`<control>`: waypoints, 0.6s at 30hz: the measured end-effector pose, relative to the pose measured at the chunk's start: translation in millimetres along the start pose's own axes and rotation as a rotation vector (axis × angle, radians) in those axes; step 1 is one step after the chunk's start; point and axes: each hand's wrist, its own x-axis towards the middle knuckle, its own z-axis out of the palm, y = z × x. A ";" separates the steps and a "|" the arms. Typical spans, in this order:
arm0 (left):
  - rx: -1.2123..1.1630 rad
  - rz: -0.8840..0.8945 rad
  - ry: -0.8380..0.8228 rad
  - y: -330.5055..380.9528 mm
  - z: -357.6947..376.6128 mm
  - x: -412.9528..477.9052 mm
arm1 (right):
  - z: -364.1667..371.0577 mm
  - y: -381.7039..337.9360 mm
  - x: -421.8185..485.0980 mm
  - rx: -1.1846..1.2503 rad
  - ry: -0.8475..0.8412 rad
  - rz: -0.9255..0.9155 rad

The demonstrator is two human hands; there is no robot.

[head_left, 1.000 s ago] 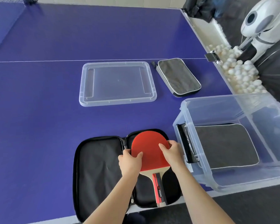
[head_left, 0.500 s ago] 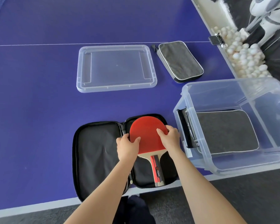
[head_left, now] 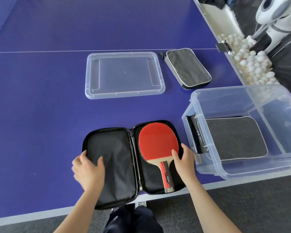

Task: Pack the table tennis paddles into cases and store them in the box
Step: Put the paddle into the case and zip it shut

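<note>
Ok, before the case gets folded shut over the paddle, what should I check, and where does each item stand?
1. The paddle lies flat inside the right half of the open case: ok.
2. The left hand rests on the left flap, placed to fold it: ok.
3. The right hand clear of the fold path: not ok, its thumb touches the paddle.
4. The zipper pull free at the hinge's near end: cannot tell.
5. The box open, lid set aside, room above the packed case inside: ok.
</note>
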 end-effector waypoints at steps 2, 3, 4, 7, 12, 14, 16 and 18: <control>0.032 -0.126 -0.014 -23.4 -11.1 6.3 | -1.2 4.8 -5.2 0.010 0.002 0.026; 0.033 -0.169 -0.043 -32.9 -13.8 8.4 | -1.5 5.8 -6.8 0.012 0.000 0.038; 0.025 -0.195 -0.075 -39.2 -16.1 9.3 | -1.3 5.6 -7.8 0.017 -0.003 0.045; -0.072 -0.188 -0.152 -47.2 -19.4 11.4 | 0.4 0.3 -9.7 0.029 -0.008 0.073; -0.362 -0.143 -0.255 -38.3 -44.7 15.9 | 6.0 -8.9 -13.3 0.013 -0.006 0.108; -0.441 -0.069 -0.281 -26.0 -66.3 14.4 | 10.9 -11.7 -16.5 0.001 -0.011 0.116; -0.467 0.029 -0.282 -8.2 -86.5 7.1 | 18.1 -14.8 -21.2 0.006 -0.022 0.108; -0.424 0.141 -0.265 14.8 -101.3 -6.4 | 26.8 -19.1 -27.1 0.027 -0.045 0.096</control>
